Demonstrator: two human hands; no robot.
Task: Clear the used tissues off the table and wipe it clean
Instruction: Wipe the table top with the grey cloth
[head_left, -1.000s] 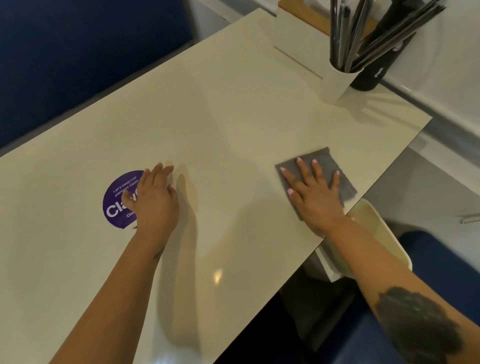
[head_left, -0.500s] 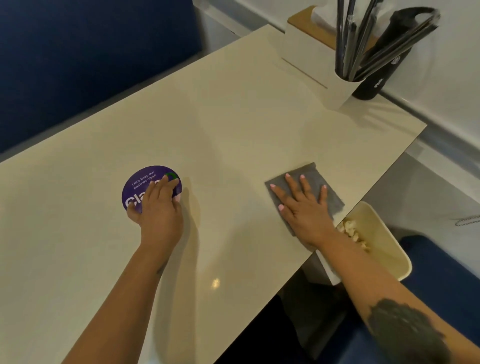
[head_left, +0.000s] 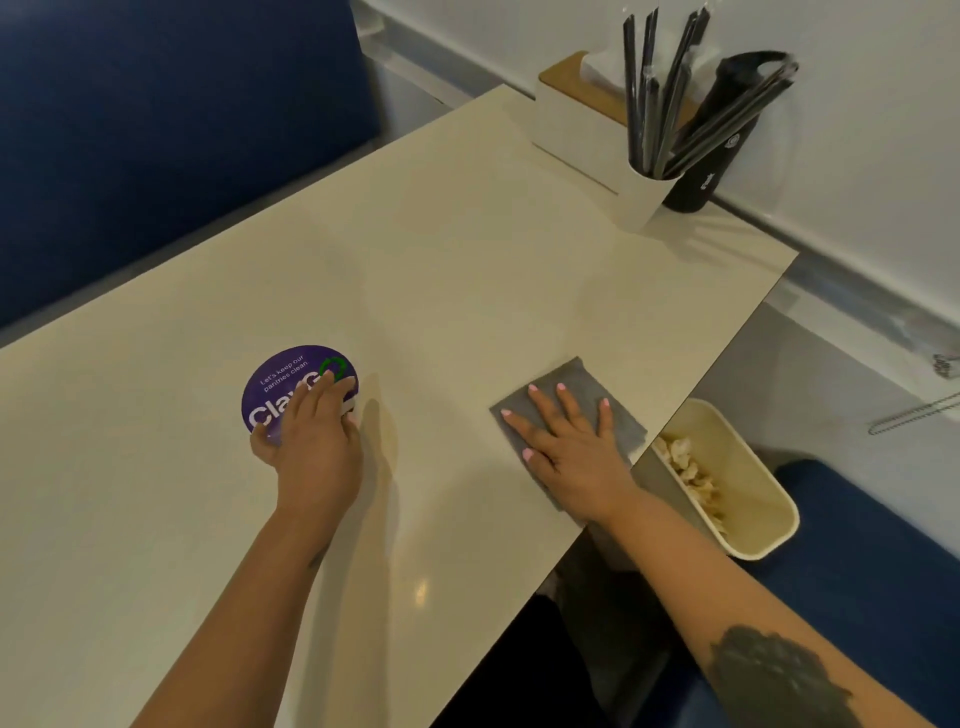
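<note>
On the left of the cream table (head_left: 467, 270), the left hand (head_left: 317, 447) lies flat with straight fingers — its fingertips rest on a round purple sticker (head_left: 283, 382), covering part of the white lettering. It holds nothing.

Toward the right edge of the table, the right hand (head_left: 571, 447) presses down with spread, straight fingers on a grey cloth (head_left: 576, 387) that lies flat on the tabletop, one corner of it just at the table's edge.

Just past that edge and lower down stands a cream bin (head_left: 763, 519) — crumpled used tissues (head_left: 691, 473) lie inside it.

At the far right corner of the table stand a white tissue box (head_left: 571, 124) with a wooden lid, a white cup of black wrapped straws (head_left: 649, 197) and, beside it, a black bottle (head_left: 711, 156).
</note>
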